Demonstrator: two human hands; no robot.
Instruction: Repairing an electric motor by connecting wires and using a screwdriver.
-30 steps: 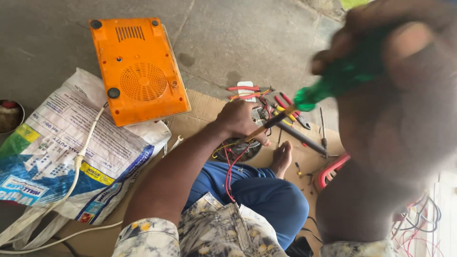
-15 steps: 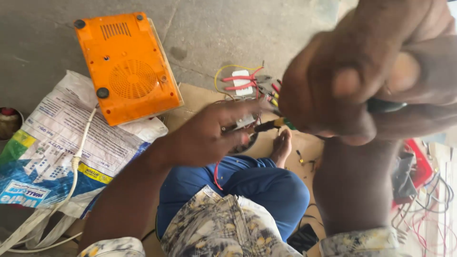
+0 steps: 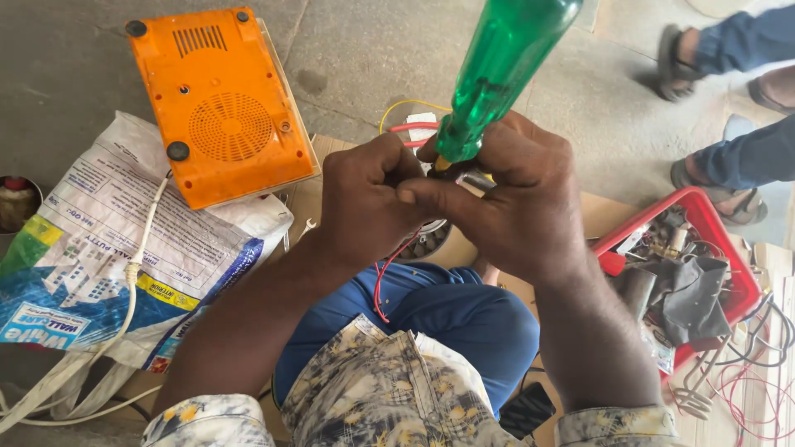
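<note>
Above the seated person's blue-trousered knees, both hands meet around a screwdriver with a translucent green plastic handle (image 3: 503,62), which rises steeply up and away from them toward the top of the view. The right hand (image 3: 517,207) is curled tight round the base of that handle, fingers fully closed, with the shaft hidden beneath them. The left hand (image 3: 368,199), just left of the screwdriver and touching the right hand, is closed in a pinch on some small part that cannot be made out; thin red wires (image 3: 389,273) trail down from under it. The handle looks rigid, light and smooth, likely slippery if gripped loosely, so the lower neck offers the surest hold. Well left of the screwdriver lies an orange plastic appliance casing (image 3: 219,99) on a printed white sack (image 3: 99,248); to its lower right sits a red plastic tray (image 3: 704,211) of parts.
</note>
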